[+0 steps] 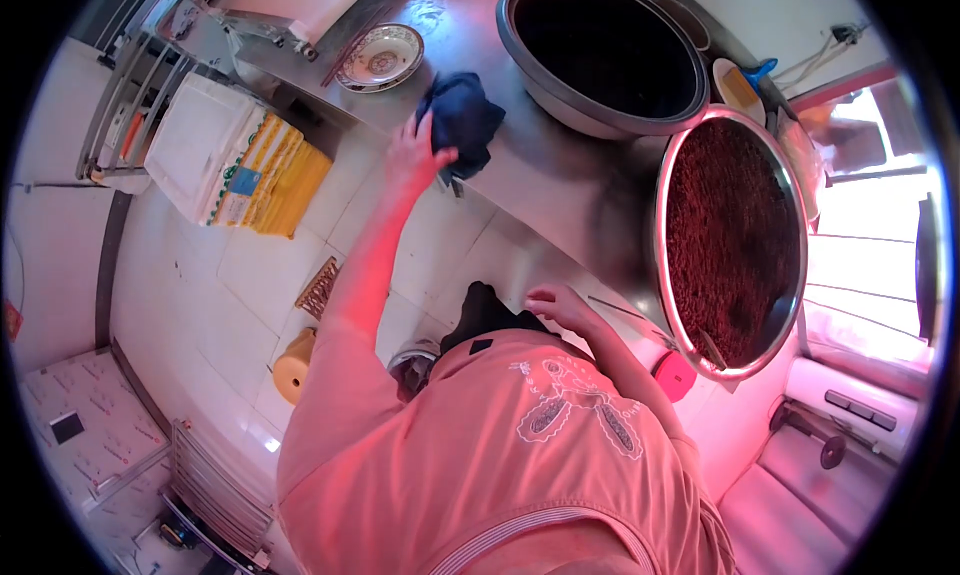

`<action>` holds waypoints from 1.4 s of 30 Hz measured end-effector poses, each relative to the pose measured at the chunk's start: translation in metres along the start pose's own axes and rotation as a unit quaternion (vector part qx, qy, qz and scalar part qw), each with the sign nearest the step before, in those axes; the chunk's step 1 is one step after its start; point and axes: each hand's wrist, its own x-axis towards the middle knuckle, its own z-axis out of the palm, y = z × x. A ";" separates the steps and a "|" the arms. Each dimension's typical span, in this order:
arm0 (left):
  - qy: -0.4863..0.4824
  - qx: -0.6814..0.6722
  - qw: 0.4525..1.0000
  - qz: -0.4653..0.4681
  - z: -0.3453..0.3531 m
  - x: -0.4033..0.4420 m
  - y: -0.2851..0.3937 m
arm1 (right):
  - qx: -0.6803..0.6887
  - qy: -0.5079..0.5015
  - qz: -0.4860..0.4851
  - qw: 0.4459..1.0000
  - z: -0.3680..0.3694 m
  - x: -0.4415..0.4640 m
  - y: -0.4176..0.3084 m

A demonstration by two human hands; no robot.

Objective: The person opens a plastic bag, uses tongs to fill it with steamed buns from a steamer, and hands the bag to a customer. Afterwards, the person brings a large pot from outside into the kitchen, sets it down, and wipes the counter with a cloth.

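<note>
A crumpled dark blue cloth (466, 120) lies at the front edge of the metal table (600, 200). My left hand (415, 157) reaches out to it and grips its near left side, with the thumb apart from the fingers. Just beyond the cloth, a patterned plate (382, 59) sits on the table, with chopsticks (352, 53) along its left side. My right hand (560, 305) hangs close to my body in front of the table edge. Its fingers are loosely bent and apart, and nothing shows in them.
A large dark pot (515, 35) and a wide metal basin (664, 265) of reddish-brown grains stand on the table. White foam boxes (200, 140) and yellow packs (290, 185) are at left. A yellow stool (294, 367) stands on the tiled floor.
</note>
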 end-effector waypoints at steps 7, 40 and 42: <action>-0.068 -0.104 0.988 -0.094 0.072 -0.009 -0.050 | 0.064 0.026 0.043 0.997 0.010 -0.021 0.018; -0.113 -0.812 0.542 -0.185 -0.174 -0.052 0.225 | 0.483 -0.034 -0.145 0.863 0.000 -0.099 0.007; -0.119 -0.815 0.535 -0.190 -0.185 -0.074 0.248 | 0.484 -0.050 -0.114 0.866 0.007 -0.104 0.053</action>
